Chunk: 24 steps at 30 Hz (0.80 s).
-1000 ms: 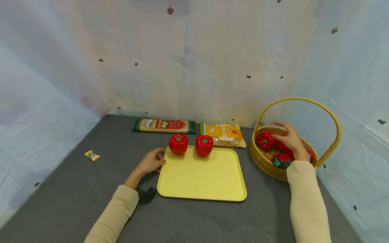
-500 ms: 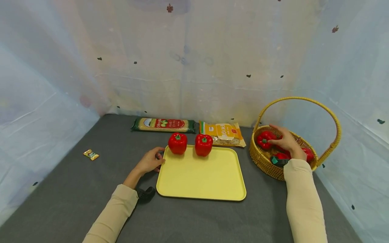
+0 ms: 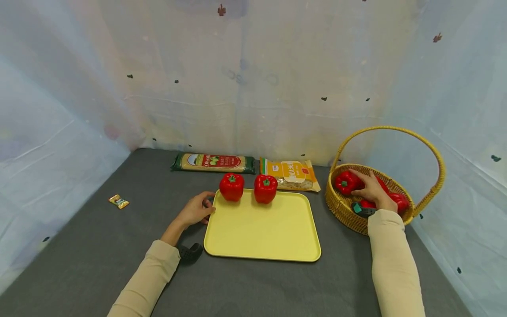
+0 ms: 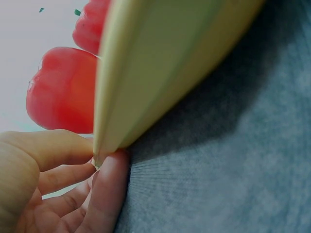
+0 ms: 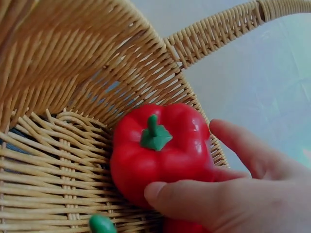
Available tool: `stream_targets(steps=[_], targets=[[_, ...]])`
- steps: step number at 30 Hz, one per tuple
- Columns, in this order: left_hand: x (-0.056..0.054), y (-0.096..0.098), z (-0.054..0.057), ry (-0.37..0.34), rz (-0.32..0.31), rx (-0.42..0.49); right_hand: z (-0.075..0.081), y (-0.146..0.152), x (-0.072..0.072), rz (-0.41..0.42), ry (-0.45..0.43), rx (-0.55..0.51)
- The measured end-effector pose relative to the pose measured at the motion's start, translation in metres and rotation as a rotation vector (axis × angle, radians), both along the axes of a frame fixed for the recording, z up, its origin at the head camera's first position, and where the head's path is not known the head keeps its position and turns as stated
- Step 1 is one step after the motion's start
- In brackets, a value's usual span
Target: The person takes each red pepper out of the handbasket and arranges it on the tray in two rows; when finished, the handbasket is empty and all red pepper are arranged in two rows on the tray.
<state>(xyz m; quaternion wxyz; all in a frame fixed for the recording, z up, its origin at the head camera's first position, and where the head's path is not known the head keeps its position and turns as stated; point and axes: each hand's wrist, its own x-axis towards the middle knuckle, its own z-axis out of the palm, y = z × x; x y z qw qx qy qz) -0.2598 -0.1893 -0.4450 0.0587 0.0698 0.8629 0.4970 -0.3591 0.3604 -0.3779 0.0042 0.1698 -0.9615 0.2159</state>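
In the head view, my left hand [image 3: 195,209] pinches the left rim of a yellow tray [image 3: 263,229]. The left wrist view shows thumb and fingers on both sides of that rim. Two red bell peppers, one on the left [image 3: 231,188] and one on the right [image 3: 266,190], stand along the tray's far edge. Inside the wicker basket [image 3: 348,221], my right hand [image 3: 373,192] grips another red bell pepper [image 5: 187,158]. Its thumb lies on the near side of this green-stemmed pepper and its fingers on the far side, partly hidden.
Several more red peppers [image 3: 399,201] lie in the basket, under a tall arched handle [image 3: 396,129]. Behind the tray are a pasta pack [image 3: 214,163] and a yellow food bag [image 3: 291,175]. A small wrapped packet [image 3: 119,201] lies on the grey cloth at left.
My right hand has moved left and down inside the basket, and its fingers have closed around the bell pepper at the left. The left hand and the tray have stayed in place.
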Motion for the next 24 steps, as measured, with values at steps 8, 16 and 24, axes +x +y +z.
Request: stream_targets(steps=[8,16,24], targets=[[0.000,-0.001,-0.001,0.003,0.008,-0.015,-0.005,-0.003,-0.002,0.002,0.155,0.185],[0.001,0.000,-0.001,0.002,0.000,-0.002,-0.004,-0.003,0.000,-0.084,0.092,0.156],[0.001,0.000,0.000,0.010,-0.002,0.006,0.005,-0.004,0.004,-0.085,0.051,-0.050]])
